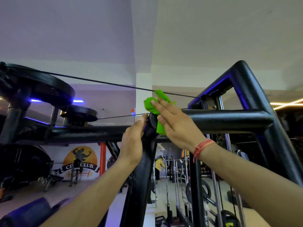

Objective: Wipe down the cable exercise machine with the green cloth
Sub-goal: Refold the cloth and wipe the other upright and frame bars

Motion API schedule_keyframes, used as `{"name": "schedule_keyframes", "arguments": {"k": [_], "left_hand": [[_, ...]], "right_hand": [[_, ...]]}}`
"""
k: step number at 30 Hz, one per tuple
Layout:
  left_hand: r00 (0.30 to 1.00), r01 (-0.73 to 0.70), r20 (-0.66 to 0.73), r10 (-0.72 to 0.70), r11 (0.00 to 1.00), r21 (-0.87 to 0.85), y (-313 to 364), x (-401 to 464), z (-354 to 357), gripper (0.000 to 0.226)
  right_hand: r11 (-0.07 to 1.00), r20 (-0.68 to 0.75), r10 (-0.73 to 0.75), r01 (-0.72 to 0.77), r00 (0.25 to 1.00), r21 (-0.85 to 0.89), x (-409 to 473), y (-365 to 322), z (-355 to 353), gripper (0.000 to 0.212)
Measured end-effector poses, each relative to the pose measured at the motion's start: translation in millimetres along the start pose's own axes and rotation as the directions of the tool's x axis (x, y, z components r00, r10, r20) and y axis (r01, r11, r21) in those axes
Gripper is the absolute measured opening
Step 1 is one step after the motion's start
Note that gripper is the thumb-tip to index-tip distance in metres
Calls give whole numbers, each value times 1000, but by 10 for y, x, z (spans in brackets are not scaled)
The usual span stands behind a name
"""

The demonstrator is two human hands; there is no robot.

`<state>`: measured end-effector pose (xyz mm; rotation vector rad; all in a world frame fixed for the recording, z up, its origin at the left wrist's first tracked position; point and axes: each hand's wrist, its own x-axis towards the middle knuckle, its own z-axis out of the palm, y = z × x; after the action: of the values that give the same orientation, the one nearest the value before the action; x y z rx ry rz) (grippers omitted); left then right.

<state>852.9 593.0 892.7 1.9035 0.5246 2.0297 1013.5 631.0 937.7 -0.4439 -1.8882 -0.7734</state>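
Note:
The black cable machine frame (229, 119) fills the middle of the head view, with its upright post (141, 174) rising between my arms. A crumpled green cloth (150, 106) lies against the top of that post, where it meets the crossbar. My right hand (177, 123) presses the cloth onto the metal with straight fingers; an orange thread is tied round that wrist. My left hand (133, 141) grips the post just below, fingers wrapped round its far side. Part of the cloth is hidden under my right palm.
Two thin cables (105, 82) run from large black pulleys (44, 89) at the left towards the frame corner (242, 69) at upper right. Below and behind stand weight plates, chrome bars and a wall logo (80, 159). The ceiling is white.

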Motion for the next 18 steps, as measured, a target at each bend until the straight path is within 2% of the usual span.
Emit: {"name": "schedule_keyframes", "arguments": {"k": [3, 6, 7, 9, 12, 14, 18], "left_hand": [[997, 70, -26, -72, 994, -81, -50, 34, 1, 41], [995, 102, -7, -103, 989, -109, -65, 18, -30, 43], [994, 111, -1, -112, 987, -114, -57, 22, -39, 43], [993, 115, 11, -114, 985, -128, -55, 31, -52, 39], [993, 118, 19, -116, 983, -141, -63, 21, -80, 36], [994, 111, 30, -108, 988, -109, -77, -1, -96, 40], [992, 119, 42, -116, 990, -81, -47, -15, -133, 43]], "right_hand": [[978, 74, -143, 152, 987, -140, -181, -41, 30, 52], [954, 140, -201, 226, 970, -198, -245, 2, -28, 53], [960, 115, -182, 202, 977, -196, -176, 0, -49, 53], [989, 31, -59, 63, 998, -135, -24, -41, -53, 51], [994, -57, 78, -82, 995, -77, -29, -166, 55, 50], [993, -51, 43, -48, 998, -112, -228, -186, 155, 50], [972, 50, -121, 129, 991, -196, -347, -56, 16, 50]]}}
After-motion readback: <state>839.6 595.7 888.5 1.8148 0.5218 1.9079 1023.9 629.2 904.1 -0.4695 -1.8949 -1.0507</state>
